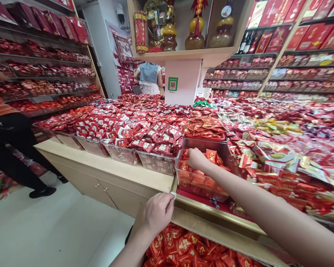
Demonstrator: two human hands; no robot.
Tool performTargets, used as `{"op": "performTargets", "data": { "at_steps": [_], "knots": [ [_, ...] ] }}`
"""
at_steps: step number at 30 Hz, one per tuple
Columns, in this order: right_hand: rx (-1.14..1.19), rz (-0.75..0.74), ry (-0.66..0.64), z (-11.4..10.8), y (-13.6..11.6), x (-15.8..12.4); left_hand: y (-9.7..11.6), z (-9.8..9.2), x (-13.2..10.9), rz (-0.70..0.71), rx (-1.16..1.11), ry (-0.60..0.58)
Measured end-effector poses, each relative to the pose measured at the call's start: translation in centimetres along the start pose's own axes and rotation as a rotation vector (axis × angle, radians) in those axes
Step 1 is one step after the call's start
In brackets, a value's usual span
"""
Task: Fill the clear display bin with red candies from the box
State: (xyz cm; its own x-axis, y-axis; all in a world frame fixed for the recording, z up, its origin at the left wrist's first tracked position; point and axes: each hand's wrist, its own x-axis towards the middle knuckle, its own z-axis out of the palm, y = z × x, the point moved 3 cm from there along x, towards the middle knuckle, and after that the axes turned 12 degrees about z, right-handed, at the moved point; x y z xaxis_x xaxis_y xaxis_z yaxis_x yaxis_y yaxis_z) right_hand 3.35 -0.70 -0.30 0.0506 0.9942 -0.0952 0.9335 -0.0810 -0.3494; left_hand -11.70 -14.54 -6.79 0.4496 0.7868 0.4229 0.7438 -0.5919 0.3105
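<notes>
My right hand (198, 160) reaches into a clear plastic bin (203, 181) part-filled with red-and-gold candy packets (210, 155). Its fingers are curled down among the packets, and what they hold, if anything, is hidden. My left hand (159, 210) is closed at the counter's front corner, above the left end of an open cardboard box (211, 230). A small white bit (173, 194) shows by its fingertips; I cannot make out what it is. Inside that box lie many red candy packets (183, 244) with gold print, directly below my hands.
Candy-filled clear bins (156, 162) line the wooden counter (122, 168) to the left. Heaped snack packets (278, 159) spread to the right. A white pillar (182, 81) carries a display shelf (183, 55). One person in orange (0, 96) stands left, another in denim (149, 76) behind.
</notes>
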Motion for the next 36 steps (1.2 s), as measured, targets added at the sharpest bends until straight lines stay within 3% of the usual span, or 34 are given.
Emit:
{"op": "performTargets", "data": {
  "at_steps": [2, 9, 18, 23, 31, 36],
  "knots": [
    [-0.064, -0.027, 0.018, 0.0, -0.4, 0.0, 0.0, 0.0, 0.0, 0.003, 0.014, -0.003],
    [-0.191, -0.155, -0.099, -0.3, -0.6, -0.8, -0.2, 0.4, -0.3, 0.056, 0.03, 0.048],
    [-0.213, -0.038, -0.084, -0.3, -0.3, -0.2, -0.3, 0.7, -0.4, 0.082, 0.056, 0.08],
    [-0.243, -0.061, -0.027, -0.2, -0.5, 0.1, -0.4, 0.8, -0.4, 0.087, 0.063, 0.083],
    [-0.294, -0.141, 0.046, -2.5, -0.3, 0.0, -0.4, 0.9, -0.5, 0.095, 0.06, 0.083],
    [-0.294, -0.155, -0.025, -3.1, 1.1, 0.4, -0.5, 1.0, -0.5, 0.097, 0.065, 0.079]
  ]
}}
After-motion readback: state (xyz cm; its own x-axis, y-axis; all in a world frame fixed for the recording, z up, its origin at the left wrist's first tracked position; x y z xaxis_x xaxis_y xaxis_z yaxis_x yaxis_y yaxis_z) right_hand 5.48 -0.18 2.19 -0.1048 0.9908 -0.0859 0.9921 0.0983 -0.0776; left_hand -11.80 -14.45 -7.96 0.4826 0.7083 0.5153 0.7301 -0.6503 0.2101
